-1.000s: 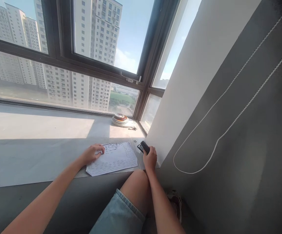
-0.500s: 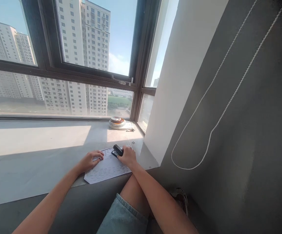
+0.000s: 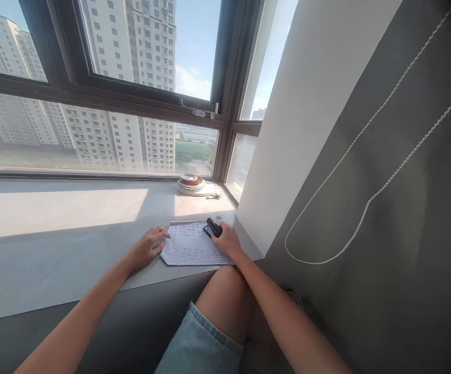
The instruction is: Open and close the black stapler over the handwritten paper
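Note:
A stack of white paper sheets (image 3: pixel 194 248) with rows of dark writing lies on the windowsill near its front edge. My right hand (image 3: pixel 227 240) is closed around a black stapler (image 3: pixel 213 227) over the upper right of the sheets. The stapler's front end points left, and my fingers partly cover its rear. At the stack's left edge rests my left hand (image 3: pixel 147 249), fingers stretched out and fingertips touching the paper. No grip on the paper shows there.
Stacked plates (image 3: pixel 191 186) stand in the sill's far corner, with a small chain-like item (image 3: pixel 213 196) beside them. A beaded blind cord (image 3: pixel 342 254) hangs along the grey wall at right. My knee (image 3: pixel 229 285) is just below the sill edge.
The paper stack has shifted right and away from the sill's front edge, turning slightly. My right hand has moved right with the stapler. My left hand has stayed nearly in place.

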Available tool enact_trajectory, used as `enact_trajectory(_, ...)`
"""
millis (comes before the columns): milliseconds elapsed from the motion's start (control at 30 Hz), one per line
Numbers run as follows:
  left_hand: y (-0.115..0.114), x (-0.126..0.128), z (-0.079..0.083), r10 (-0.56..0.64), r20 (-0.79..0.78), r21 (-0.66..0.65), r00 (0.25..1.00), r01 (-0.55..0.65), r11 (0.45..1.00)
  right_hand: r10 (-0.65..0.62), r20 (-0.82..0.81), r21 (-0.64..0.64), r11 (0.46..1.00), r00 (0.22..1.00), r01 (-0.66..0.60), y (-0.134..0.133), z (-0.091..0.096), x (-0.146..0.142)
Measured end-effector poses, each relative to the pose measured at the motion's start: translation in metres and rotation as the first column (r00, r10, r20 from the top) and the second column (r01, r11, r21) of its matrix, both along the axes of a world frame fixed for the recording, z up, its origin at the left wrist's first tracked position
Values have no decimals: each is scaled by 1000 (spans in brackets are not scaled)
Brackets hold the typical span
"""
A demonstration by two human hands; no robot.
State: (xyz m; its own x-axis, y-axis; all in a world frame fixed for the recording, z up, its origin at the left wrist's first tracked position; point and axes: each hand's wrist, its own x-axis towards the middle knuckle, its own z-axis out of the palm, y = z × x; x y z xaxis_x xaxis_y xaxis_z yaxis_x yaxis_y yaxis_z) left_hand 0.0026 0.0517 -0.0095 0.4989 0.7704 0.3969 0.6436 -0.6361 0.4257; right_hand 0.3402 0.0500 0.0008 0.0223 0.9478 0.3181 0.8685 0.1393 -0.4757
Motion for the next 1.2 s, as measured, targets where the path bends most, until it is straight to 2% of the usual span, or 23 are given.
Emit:
enact_trajectory(233, -2, 2, 5, -24, -37, -30, 999, 23, 999, 110, 24, -36, 993, 994, -109, 19, 13, 13)
enact_trajectory(400, -8, 4, 9, -113, -48, -62, 992, 110, 992, 205, 12, -69, 977, 979, -204, 23, 18, 24)
enact_trajectory(500, -9, 3, 8, -135, -72, -76, 988, 129, 989, 243, -53, -124, 961, 969, -248, 21, 19, 33)
enact_trajectory(567, -8, 3, 8, -126, -75, -84, 989, 119, 989, 220, -138, -141, 961, 966, -239, 22, 19, 40)
enact_trajectory(633, -7, 5, 7, -114, -72, -81, 991, 108, 991, 113, -197, -65, 990, 974, -128, 27, 16, 47)
enact_trajectory(700, -7, 6, 7, -93, -86, -68, 992, 87, 994, -12, -185, 84, 996, 983, 28, 34, 12, 54)
enact_trajectory(733, -7, 5, 7, -66, -99, -54, 993, 61, 997, -35, -147, 147, 988, 988, 57, 38, 8, 56)
enact_trajectory(800, -10, -2, 6, 41, -114, -2, 993, -41, 999, 26, -21, 184, 983, 999, -22, 48, 1, 59)
enact_trajectory(867, -18, -20, 5, 202, -106, 63, 974, -196, 979, 162, 100, 134, 975, 982, -175, 59, -6, 59)
enact_trajectory(967, -38, -75, -3, 451, -125, 126, 884, -437, 891, 303, 164, 38, 949, 939, -312, 76, -15, 54)
enact_trajectory(1100, -70, -180, -16, 639, -309, 70, 704, -654, 754, 300, 129, -109, 952, 945, -287, 95, -21, 34)
enact_trajectory(1200, -82, -245, -19, 724, -400, 36, 562, -780, 625, 250, 139, -115, 965, 958, -235, 101, -21, 4)
